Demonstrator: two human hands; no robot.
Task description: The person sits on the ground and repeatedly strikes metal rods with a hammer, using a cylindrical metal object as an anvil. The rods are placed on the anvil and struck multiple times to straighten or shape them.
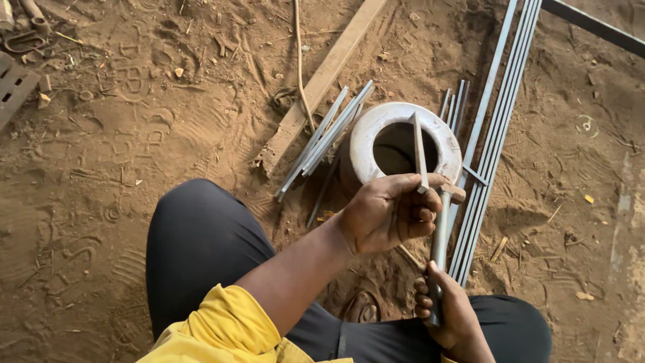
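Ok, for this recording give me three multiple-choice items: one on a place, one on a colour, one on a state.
1. Where does the thin metal strip lie?
A. Over the opening of the white ring
B. On the wooden plank
C. Under the knee

2. What colour is the sleeve?
A. Blue
B. Yellow
C. Red

3. What is the right hand doing?
A. Resting open on the ground
B. Closed round the hammer handle
C. Pinching the strip

Answers: 1 A, the strip, pinched by the left hand, crosses the ring's hole. 2 B, the cuff is yellow. 3 B, fingers wrap the handle.
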